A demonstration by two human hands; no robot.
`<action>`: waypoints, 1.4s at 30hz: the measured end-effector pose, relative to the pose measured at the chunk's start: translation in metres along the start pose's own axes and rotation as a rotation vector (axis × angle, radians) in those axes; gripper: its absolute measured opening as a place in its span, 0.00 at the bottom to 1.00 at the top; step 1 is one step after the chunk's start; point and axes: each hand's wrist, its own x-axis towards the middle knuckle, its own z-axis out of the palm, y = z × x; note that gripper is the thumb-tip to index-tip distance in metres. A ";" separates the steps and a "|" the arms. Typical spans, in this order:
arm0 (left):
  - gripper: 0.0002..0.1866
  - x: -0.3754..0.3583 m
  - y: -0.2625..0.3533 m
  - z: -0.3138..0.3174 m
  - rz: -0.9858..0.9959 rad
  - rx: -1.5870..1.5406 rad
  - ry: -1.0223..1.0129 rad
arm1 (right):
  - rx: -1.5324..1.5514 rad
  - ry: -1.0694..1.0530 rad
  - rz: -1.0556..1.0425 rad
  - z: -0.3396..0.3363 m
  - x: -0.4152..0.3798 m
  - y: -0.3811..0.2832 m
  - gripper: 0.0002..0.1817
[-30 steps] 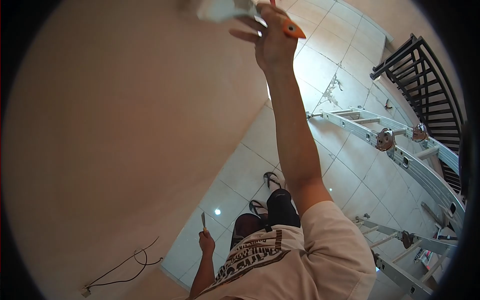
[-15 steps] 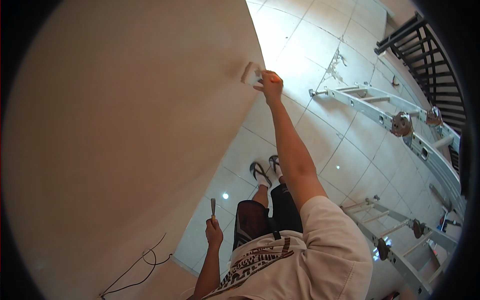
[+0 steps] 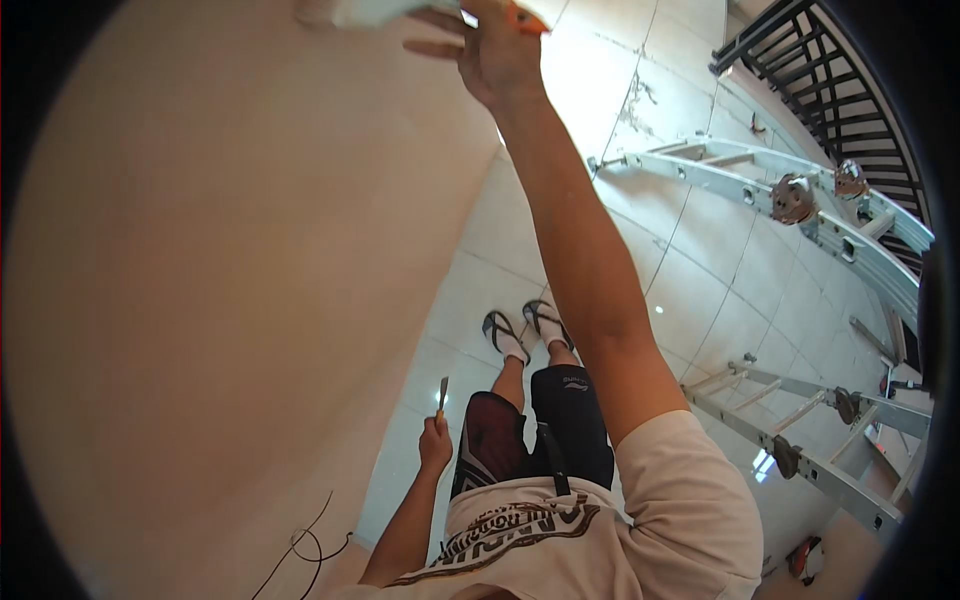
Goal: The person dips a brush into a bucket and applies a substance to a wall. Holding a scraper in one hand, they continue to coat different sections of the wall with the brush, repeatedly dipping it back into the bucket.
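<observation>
My right hand (image 3: 505,62) is raised to the top of the view, gripping a wide putty knife (image 3: 372,10). An orange part of its handle shows beside the hand. The pale blade lies close to or against the beige wall (image 3: 250,260); its upper part is cut off by the frame, and motion blurs it. Low at my side, my left hand (image 3: 435,446) is closed round the handle of a narrow scraper (image 3: 443,394), its thin blade pointing up, apart from the wall.
Two aluminium ladders stand to the right, one farther off (image 3: 715,165) and one nearer (image 3: 800,455). A black metal railing (image 3: 820,90) runs behind them. Loose black wires (image 3: 310,560) stick out at the wall's lower left. White tiles (image 3: 500,215) cover the floor.
My right hand has moved up and left along the wall with the wide putty knife, and looks larger and nearer. My left hand still holds the narrow scraper low; its blade has turned more edge-on.
</observation>
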 end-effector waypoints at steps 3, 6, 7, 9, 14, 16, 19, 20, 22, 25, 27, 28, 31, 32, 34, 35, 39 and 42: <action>0.20 0.021 -0.003 0.027 0.061 0.039 -0.090 | -0.070 0.256 0.166 -0.115 -0.069 0.072 0.13; 0.20 0.023 0.003 0.040 0.067 0.075 -0.158 | -0.270 0.537 0.346 -0.225 -0.169 0.116 0.16; 0.20 0.023 -0.001 0.045 0.081 0.077 -0.182 | -0.309 0.620 0.418 -0.255 -0.207 0.118 0.16; 0.20 0.024 0.000 0.050 0.088 0.117 -0.203 | -0.295 0.831 0.420 -0.305 -0.289 0.110 0.17; 0.20 0.033 0.005 0.075 0.162 0.280 -0.247 | -0.528 1.274 0.437 -0.390 -0.483 0.043 0.14; 0.20 0.037 0.013 0.079 0.207 0.330 -0.278 | -0.611 1.406 0.426 -0.403 -0.536 0.019 0.14; 0.19 0.040 0.024 0.087 0.213 0.320 -0.294 | -0.740 1.554 0.459 -0.438 -0.577 0.010 0.13; 0.19 0.042 0.027 0.089 0.210 0.334 -0.300 | -0.780 1.585 0.475 -0.452 -0.587 0.012 0.14; 0.18 0.043 0.033 0.096 0.200 0.354 -0.307 | -0.786 1.542 0.483 -0.483 -0.598 0.023 0.14; 0.18 0.050 0.041 0.101 0.181 0.380 -0.294 | -0.674 1.563 0.423 -0.523 -0.596 0.052 0.13; 0.18 0.053 0.044 0.102 0.157 0.387 -0.287 | -0.582 1.617 0.383 -0.544 -0.585 0.071 0.12; 0.18 0.055 0.044 0.102 0.140 0.387 -0.288 | -0.557 1.642 0.367 -0.555 -0.584 0.081 0.12; 0.17 0.055 0.046 0.103 0.103 0.370 -0.277 | -0.504 1.698 0.324 -0.585 -0.581 0.103 0.12; 0.17 0.055 0.046 0.104 0.092 0.366 -0.271 | -0.469 1.719 0.305 -0.597 -0.583 0.111 0.14; 0.17 0.057 0.044 0.104 0.101 0.380 -0.268 | -0.397 1.773 0.274 -0.615 -0.593 0.128 0.17; 0.17 0.058 0.043 0.105 0.107 0.387 -0.268 | -0.381 1.781 0.286 -0.621 -0.596 0.133 0.17; 0.16 0.062 0.054 0.106 0.094 0.375 -0.274 | -0.464 1.834 0.273 -0.627 -0.597 0.145 0.11; 0.16 0.062 0.059 0.104 0.096 0.379 -0.272 | -0.451 1.822 0.217 -0.614 -0.601 0.142 0.10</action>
